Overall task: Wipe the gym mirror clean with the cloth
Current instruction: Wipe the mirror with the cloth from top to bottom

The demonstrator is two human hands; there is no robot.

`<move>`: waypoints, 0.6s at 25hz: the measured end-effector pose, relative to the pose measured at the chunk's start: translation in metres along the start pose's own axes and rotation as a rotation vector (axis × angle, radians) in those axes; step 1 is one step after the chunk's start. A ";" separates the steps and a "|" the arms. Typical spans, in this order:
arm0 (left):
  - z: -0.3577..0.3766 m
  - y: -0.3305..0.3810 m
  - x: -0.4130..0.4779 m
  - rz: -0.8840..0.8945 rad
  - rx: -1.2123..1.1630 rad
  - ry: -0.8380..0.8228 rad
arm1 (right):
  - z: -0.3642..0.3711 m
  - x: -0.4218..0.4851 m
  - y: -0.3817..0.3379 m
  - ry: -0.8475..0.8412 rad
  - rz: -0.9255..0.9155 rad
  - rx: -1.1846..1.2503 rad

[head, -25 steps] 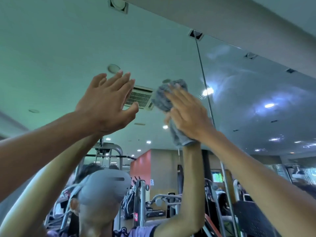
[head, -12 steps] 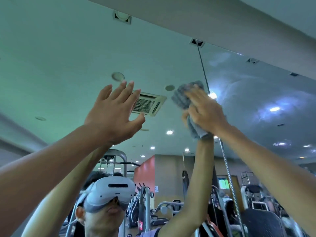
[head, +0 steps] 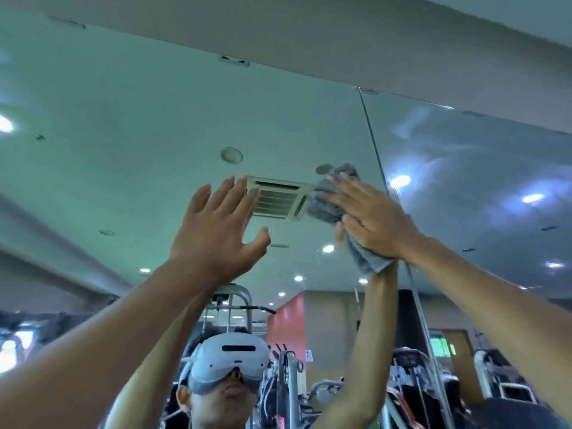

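Head view, counts: 2 hands; 1 cloth; 2 mirror panels joined at 1 vertical seam (head: pixel 373 140)
Mirror (head: pixel 130 113): fills the view; pale smeared streaks on the right panel
Cloth (head: pixel 328 196): grey, bunched; flat on the glass just left of the seam; its lower end hangs below the palm
Right hand (head: pixel 374 224): fingers straight and together; pressing the cloth against the mirror
Left hand (head: pixel 216 239): fingers straight and spread, holding nothing; palm toward the glass, left of the cloth; contact cannot be told
Reflected around: 1 ceiling vent (head: pixel 278 199) between the hands; 1 headset (head: pixel 230 362); gym machines (head: pixel 288 382) low down
In the way: left forearm (head: pixel 93 351) and right forearm (head: pixel 495 305) cover the lower glass; the right hand hides the cloth's middle
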State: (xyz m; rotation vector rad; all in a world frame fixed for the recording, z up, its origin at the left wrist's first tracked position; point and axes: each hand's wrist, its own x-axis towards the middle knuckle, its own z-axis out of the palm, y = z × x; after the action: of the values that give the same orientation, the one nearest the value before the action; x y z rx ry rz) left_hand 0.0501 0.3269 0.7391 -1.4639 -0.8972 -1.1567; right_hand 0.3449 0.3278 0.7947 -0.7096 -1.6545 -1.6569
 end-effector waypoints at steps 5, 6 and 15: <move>-0.002 -0.010 -0.010 0.042 -0.007 -0.007 | 0.008 0.047 0.001 0.156 0.779 0.003; -0.004 -0.017 -0.014 0.082 -0.006 -0.008 | 0.011 0.058 -0.006 0.167 0.893 0.002; -0.013 -0.067 -0.022 0.339 -0.020 0.008 | 0.016 0.096 -0.102 0.057 0.297 0.053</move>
State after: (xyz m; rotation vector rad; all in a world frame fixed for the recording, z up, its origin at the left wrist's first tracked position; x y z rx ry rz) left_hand -0.0219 0.3283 0.7361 -1.5557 -0.6026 -0.9199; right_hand 0.2046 0.3315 0.8062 -0.8300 -1.4670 -1.4054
